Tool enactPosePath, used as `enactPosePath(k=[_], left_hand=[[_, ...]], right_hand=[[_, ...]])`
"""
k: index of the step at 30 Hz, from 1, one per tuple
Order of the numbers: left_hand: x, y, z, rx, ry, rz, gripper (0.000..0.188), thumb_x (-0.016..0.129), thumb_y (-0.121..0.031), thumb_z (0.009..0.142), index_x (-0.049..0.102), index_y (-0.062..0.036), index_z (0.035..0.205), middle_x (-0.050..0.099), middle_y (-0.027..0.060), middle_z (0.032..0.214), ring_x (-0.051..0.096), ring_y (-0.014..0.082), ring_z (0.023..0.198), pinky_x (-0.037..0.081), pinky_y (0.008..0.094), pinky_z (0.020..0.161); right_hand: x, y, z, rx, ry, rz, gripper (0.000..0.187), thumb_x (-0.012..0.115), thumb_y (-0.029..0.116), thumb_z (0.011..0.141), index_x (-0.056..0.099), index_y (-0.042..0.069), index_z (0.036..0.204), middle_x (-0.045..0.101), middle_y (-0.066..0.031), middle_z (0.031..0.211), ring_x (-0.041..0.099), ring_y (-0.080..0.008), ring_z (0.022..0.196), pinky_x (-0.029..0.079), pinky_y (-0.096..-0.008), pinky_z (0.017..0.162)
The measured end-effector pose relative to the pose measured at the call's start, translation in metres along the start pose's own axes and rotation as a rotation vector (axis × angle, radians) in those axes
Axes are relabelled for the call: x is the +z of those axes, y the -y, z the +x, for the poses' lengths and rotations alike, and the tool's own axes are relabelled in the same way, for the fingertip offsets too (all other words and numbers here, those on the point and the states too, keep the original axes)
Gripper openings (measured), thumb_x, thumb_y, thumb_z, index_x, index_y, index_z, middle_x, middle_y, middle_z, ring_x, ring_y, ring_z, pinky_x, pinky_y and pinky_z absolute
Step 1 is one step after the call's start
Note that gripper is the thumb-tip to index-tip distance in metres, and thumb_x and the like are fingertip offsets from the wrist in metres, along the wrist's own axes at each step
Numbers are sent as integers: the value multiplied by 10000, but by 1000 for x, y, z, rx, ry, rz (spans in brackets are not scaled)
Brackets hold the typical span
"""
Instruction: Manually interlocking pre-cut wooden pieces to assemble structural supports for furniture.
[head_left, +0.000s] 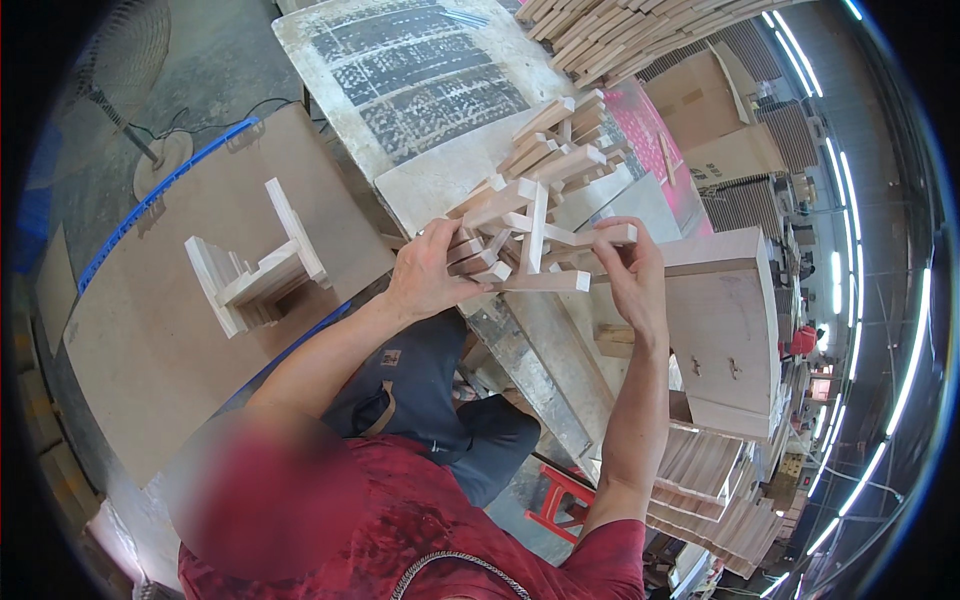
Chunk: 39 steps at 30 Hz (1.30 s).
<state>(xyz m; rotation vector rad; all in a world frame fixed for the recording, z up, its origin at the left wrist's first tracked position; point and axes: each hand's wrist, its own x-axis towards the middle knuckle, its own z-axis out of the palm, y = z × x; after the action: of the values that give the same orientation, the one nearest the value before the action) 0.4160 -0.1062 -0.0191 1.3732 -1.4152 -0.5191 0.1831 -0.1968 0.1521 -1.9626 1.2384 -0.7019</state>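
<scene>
My left hand is closed round the left ends of several pale wooden bars at the near end of a pile. With thumb and fingers, my right hand grips the right end of an H-shaped wooden frame, whose crosspiece stands up between two bars. Another bar end juts out just below, between my hands. Behind it, more wooden frames lie heaped in a row on the worktable. Where my left fingertips meet the wood is partly hidden.
On a brown board to my left stands a stack of similar wooden frames. A pale wooden box is close by my right forearm. Long wood strips and cardboard boxes lie beyond. A red stool is below the table.
</scene>
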Motion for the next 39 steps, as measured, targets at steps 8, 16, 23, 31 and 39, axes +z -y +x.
enactPosePath(k=[8, 16, 23, 31, 39], left_hand=[[-1, 0, 4, 7, -14, 21, 840, 966, -321, 616, 553, -15, 1280, 623, 156, 1125, 675, 358, 1010, 558, 438, 845], [-6, 1, 7, -19, 77, -89, 800, 971, -311, 605, 579, -35, 1246, 627, 143, 1124, 678, 342, 1004, 555, 413, 855], [-11, 24, 13, -110, 155, -463, 483, 812, -274, 856, 641, 5, 1211, 694, 72, 1030, 631, 152, 979, 518, 344, 856], [-6, 18, 20, -375, 116, -487, 396, 578, -349, 1063, 725, 17, 1096, 722, 65, 857, 622, 101, 812, 521, 298, 759], [-7, 31, 14, -275, -119, -476, 457, 659, -374, 998, 662, 26, 1218, 720, 144, 1036, 675, 197, 923, 534, 344, 859]], right_hand=[[6, 12, 5, 35, -124, -263, 239, 677, 194, 988, 648, -21, 1087, 728, -160, 878, 686, -234, 778, 526, -348, 751], [10, 17, 4, 52, -151, -299, 228, 681, 172, 974, 654, -40, 1052, 725, -170, 855, 693, -258, 751, 532, -365, 727], [16, 16, -4, 39, -186, -376, 257, 675, 195, 1003, 651, -48, 1082, 738, -144, 887, 733, -200, 786, 558, -330, 730], [19, 32, -5, 19, -151, -409, 248, 691, 173, 958, 651, -62, 1024, 731, -204, 828, 727, -311, 748, 543, -389, 704], [26, 4, -5, 73, 1, -309, 282, 671, 233, 989, 661, -46, 1031, 729, -197, 822, 724, -295, 749, 537, -389, 710]])
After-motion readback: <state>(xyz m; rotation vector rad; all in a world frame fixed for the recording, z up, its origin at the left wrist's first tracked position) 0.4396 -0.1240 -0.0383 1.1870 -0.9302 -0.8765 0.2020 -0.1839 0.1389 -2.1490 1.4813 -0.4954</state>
